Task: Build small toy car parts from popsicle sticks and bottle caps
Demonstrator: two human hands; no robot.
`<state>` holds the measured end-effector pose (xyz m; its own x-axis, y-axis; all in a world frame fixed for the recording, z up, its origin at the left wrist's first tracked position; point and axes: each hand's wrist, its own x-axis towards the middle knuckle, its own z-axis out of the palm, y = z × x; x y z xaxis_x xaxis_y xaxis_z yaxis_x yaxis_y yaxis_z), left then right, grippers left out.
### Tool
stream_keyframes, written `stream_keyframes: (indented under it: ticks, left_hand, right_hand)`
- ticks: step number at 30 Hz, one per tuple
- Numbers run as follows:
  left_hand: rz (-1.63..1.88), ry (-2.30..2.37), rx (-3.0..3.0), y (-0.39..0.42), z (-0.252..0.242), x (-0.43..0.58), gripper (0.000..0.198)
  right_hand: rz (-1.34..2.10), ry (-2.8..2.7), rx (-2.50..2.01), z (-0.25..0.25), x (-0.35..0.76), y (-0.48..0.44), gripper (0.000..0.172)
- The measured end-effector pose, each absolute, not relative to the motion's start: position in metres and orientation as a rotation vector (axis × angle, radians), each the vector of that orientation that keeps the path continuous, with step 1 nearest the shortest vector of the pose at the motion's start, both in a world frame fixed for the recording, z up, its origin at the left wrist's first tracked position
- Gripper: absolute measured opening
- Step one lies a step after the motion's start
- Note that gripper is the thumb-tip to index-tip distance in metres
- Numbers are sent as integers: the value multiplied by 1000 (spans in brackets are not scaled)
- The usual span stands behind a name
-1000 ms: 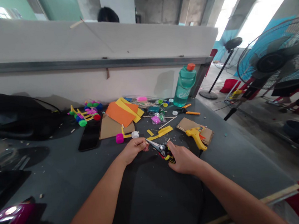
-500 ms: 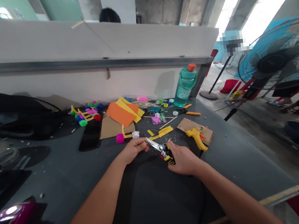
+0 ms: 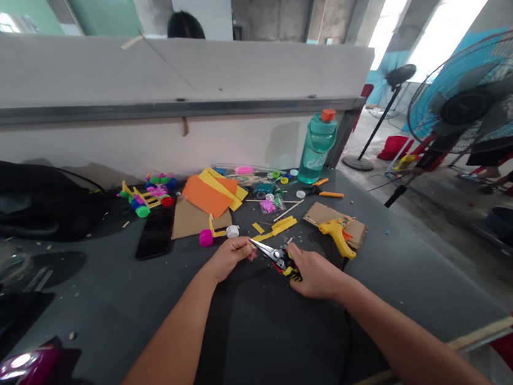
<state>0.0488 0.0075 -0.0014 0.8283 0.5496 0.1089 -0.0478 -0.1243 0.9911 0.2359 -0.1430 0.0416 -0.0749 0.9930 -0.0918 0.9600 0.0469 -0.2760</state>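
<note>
My right hand (image 3: 315, 275) is closed round the red and yellow handles of a pair of snips (image 3: 275, 256), whose steel blades point left. My left hand (image 3: 230, 255) is pinched on something small right at the blade tips; it is too small to name. Both hands rest low over the dark grey table (image 3: 111, 295). Just beyond them lie yellow strips (image 3: 275, 228) and a small piece with a pink and a white wheel (image 3: 215, 233).
A yellow glue gun (image 3: 338, 236) lies on cardboard to the right, its cord running toward me. Orange and yellow sheets (image 3: 212, 191), a black phone (image 3: 153, 232), a coloured wheeled toy (image 3: 148, 195) and a green bottle (image 3: 317, 146) stand further back. A black bag (image 3: 25, 197) sits at left, a fan (image 3: 481, 96) at right.
Nothing has visibly changed; both hands keep their grip at the same spot, with only slight camera drift.
</note>
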Motion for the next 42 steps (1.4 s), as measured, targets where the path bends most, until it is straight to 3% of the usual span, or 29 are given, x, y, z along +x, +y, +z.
stream_keyframes:
  ticks: [9,17,22,25,30,36,42]
  left_hand:
    - [528,342,1567,5,5,50,35]
    - [521,393,1554,3,8,53,35]
    - [505,464,1626,-5,12,60,33]
    - [488,445,1693,-10,11,65,35]
    - [442,358,1763,-19,10,73,39]
    - [408,301,1793,-23,16,76,39]
    - [414,330,1779,-21,12,75,37]
  right_hand:
    - [120,-1867,-2166,32,246,-136,44]
    - [-108,-1782,-2207,15,249,-122,67]
    - [-188,-1721,-1983,21,248,-113,41]
    - [-53,-1631,-1739,28,241,-113,25]
    - [538,-1412,-1524,31,230,-119,12]
    - [1022,-1064,-1374,30,228,-121,19]
    - [1034,-983,-1346,27,225,-119,18]
